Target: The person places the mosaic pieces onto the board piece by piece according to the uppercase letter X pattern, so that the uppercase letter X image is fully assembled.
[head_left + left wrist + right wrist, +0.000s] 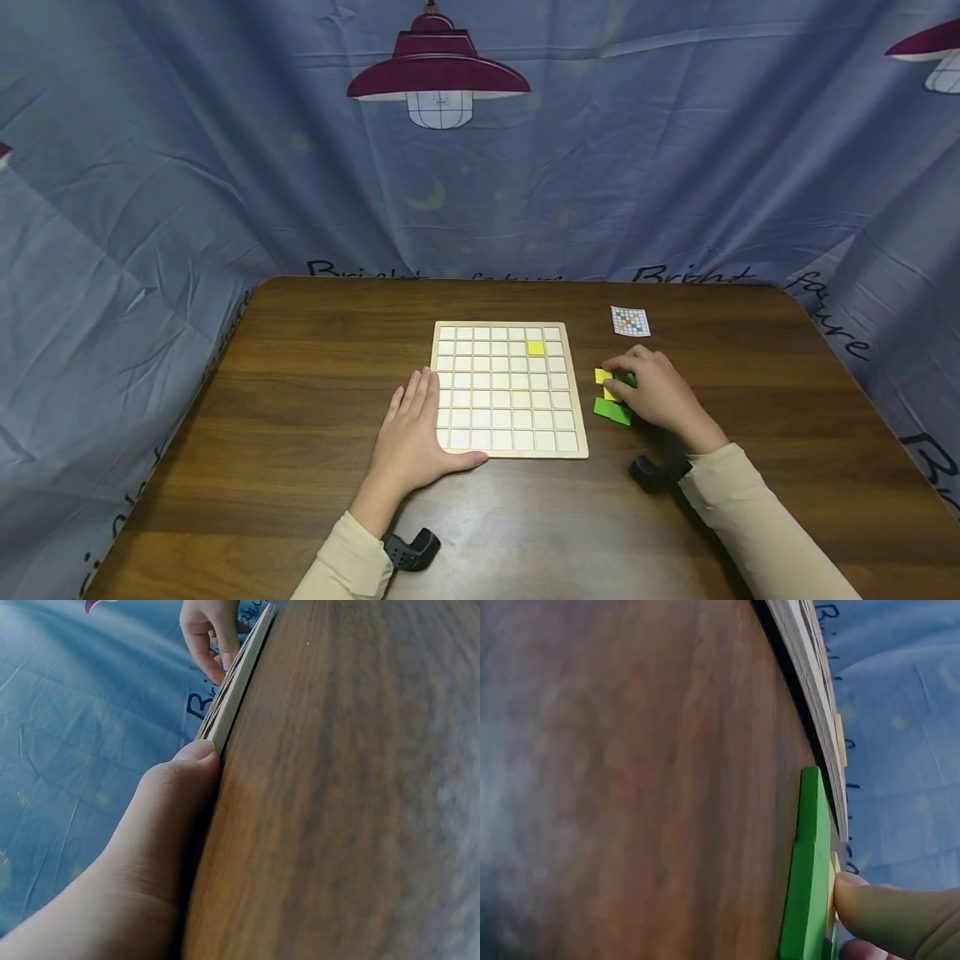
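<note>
A pale wooden board with a grid of square cells lies on the table, a single yellow square tile set in its upper right part. My left hand rests along the board's left side with straight fingers, its thumb against the front edge. Right of the board, my right hand reaches down with thumb and fingertips around a yellow piece. Beside it are a green piece, another yellow part and a darker green piece, partly hidden under the fingers.
Behind the right hand lies a small printed card with a coloured grid. The brown wooden table ends at a blue printed curtain. Each wrist wears a black camera band, such as the one on the left.
</note>
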Available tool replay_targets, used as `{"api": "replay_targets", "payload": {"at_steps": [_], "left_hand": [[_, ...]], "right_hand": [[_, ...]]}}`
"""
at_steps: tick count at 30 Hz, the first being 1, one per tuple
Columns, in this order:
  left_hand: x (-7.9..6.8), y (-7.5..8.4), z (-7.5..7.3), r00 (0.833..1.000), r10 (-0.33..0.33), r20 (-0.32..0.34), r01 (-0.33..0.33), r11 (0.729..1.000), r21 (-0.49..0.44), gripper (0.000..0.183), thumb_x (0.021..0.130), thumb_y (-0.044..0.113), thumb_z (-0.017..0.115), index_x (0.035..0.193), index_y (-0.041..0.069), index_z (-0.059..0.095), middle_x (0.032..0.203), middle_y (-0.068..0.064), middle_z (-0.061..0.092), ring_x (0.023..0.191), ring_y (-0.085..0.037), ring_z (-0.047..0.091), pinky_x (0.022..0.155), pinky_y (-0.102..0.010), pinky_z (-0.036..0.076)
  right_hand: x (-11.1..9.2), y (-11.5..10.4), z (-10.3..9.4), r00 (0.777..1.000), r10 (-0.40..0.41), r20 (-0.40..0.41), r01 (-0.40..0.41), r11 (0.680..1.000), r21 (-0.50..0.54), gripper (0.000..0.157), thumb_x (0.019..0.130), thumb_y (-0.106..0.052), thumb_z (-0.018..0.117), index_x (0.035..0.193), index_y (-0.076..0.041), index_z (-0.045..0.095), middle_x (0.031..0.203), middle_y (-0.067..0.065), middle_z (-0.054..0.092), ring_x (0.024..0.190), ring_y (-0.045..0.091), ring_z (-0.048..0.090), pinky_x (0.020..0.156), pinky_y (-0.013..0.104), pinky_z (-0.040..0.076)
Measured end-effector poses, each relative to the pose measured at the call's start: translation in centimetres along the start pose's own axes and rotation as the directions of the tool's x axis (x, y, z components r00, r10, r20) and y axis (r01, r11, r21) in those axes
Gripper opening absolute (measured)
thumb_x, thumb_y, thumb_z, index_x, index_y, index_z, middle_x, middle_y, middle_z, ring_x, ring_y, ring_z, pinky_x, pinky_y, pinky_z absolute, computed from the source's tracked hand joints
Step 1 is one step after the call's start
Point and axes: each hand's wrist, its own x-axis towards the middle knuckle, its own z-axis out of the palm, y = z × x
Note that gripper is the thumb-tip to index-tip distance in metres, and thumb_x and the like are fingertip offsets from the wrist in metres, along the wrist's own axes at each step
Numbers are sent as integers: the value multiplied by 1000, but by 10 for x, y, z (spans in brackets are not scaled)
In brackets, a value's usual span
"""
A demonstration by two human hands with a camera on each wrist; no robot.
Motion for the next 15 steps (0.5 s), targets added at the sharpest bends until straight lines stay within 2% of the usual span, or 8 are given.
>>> {"api": "replay_targets", "payload": {"at_steps": [7, 12, 15], "left_hand": [[0, 1, -1, 1000, 0, 1, 0, 1000, 4, 142, 60, 98, 49, 158, 2, 12, 167, -14, 10, 156, -25, 9, 128, -43, 9], [0, 1, 0, 1000, 2, -3, -2, 1000, 3, 142, 61, 98, 50, 158, 2, 12, 167, -14, 11, 156, -25, 9, 128, -43, 10], [0, 2, 0, 1000, 5, -3, -5, 1000, 4, 142, 61, 98, 50, 158, 2, 12, 167, -14, 11, 156, -25, 9, 128, -42, 11]], "right_hand": [[5, 1, 1, 1000, 15, -3, -15, 996, 91, 18, 92, -18, 70, 108, -10, 65, 104, 9, 63, 98, 28, 51, 82, 43, 43], [10, -5, 1, 999, 44, -20, -40, 984, 174, 12, 93, -15, 69, 103, -11, 63, 92, 6, 64, 81, 21, 56, 69, 32, 46], [15, -14, 2, 997, 56, -44, -45, 977, 210, 12, 93, -16, 70, 103, -12, 63, 90, 5, 63, 77, 20, 54, 63, 28, 45]]}}
